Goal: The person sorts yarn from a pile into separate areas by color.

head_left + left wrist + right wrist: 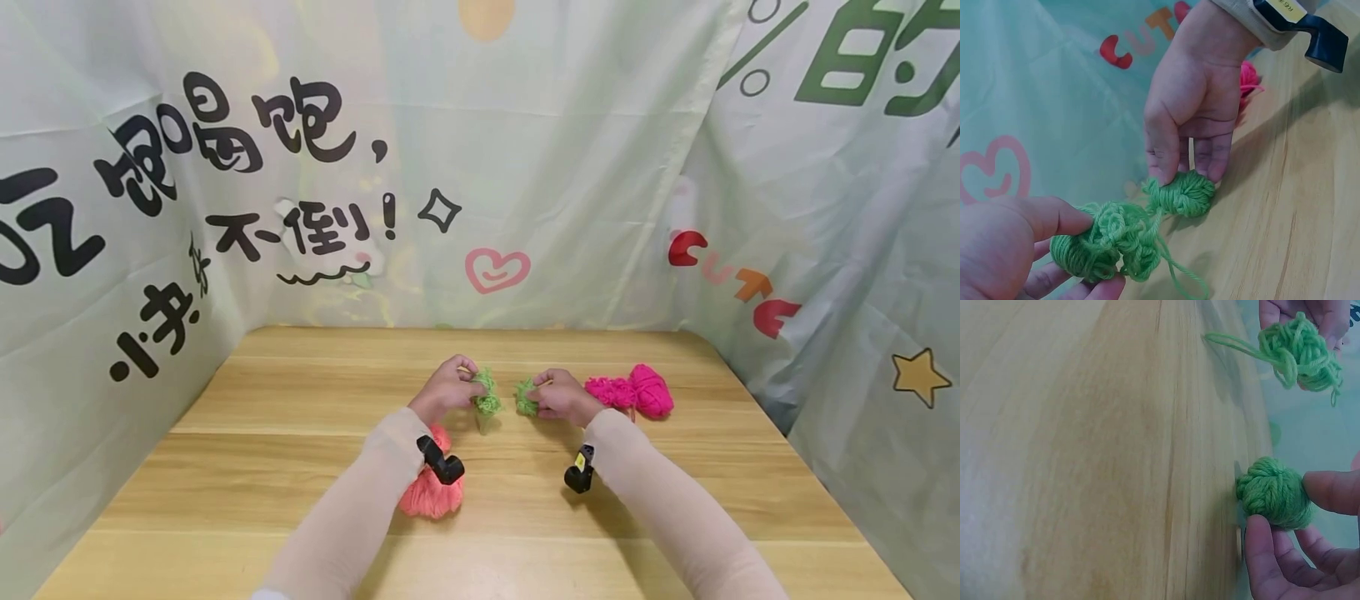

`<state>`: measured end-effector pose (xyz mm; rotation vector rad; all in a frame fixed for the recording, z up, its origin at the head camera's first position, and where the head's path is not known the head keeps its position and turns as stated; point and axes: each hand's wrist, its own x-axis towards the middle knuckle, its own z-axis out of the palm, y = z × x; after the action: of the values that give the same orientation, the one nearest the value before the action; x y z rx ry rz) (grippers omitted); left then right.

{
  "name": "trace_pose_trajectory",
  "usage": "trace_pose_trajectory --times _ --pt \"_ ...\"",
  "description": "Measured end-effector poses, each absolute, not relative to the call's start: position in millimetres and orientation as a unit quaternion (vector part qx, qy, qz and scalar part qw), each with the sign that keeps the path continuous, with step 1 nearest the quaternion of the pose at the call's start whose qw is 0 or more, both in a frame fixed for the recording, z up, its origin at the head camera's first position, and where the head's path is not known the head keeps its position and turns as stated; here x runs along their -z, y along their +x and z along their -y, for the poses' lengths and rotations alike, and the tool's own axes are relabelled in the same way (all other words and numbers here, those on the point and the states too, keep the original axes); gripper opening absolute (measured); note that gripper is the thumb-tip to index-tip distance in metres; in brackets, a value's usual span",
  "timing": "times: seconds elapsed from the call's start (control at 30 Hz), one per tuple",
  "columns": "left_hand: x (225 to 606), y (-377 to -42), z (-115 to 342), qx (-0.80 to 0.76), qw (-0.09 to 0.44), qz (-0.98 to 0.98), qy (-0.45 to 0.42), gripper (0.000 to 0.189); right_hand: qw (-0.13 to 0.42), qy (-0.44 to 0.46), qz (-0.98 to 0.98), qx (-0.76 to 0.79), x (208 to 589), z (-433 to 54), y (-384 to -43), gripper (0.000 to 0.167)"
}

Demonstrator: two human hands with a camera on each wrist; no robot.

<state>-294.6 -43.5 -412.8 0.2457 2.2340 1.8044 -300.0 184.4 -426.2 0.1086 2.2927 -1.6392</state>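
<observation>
The table's point(300, 383) back edge is met by a printed curtain point(570, 167). To the right, pink yarn point(651, 392) is set just beside the right hand point(562, 398); coral yarn point(433, 497) is partly covered by the left sleeve point(360, 492). And here, mid-table, a loose green tangle point(487, 402) is pinched by the left hand point(446, 392), a smaller green ball point(1275, 495) by the right, a narrow gap left between.

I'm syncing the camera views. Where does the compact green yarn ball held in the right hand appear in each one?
Head: compact green yarn ball, below and right of centre, in the right hand.
Left wrist: yarn ball, slightly right of centre, below middle.
Right wrist: yarn ball, lower right.
Shared landmark: the looser green yarn tangle in the left hand, visible in all three.
</observation>
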Motion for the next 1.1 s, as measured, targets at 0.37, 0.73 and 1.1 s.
trace_pose_trajectory --times 0.37,0.73,1.1 --pt "421.8 -298.1 36.7 -0.589 0.119 -0.797 0.061 0.03 0.146 0.05 -0.805 0.573 429.7 -183.2 -297.9 0.032" --pt "425.0 -303.4 28.3 -0.578 0.107 -0.806 0.062 0.031 0.142 0.051 -0.811 0.566 430.1 -185.6 -301.5 0.032" --pt "430.5 -306.2 20.9 -0.576 0.1 -0.81 0.046 0.03 0.131 0.059 -0.814 0.562 433.9 -182.9 -305.3 0.028"
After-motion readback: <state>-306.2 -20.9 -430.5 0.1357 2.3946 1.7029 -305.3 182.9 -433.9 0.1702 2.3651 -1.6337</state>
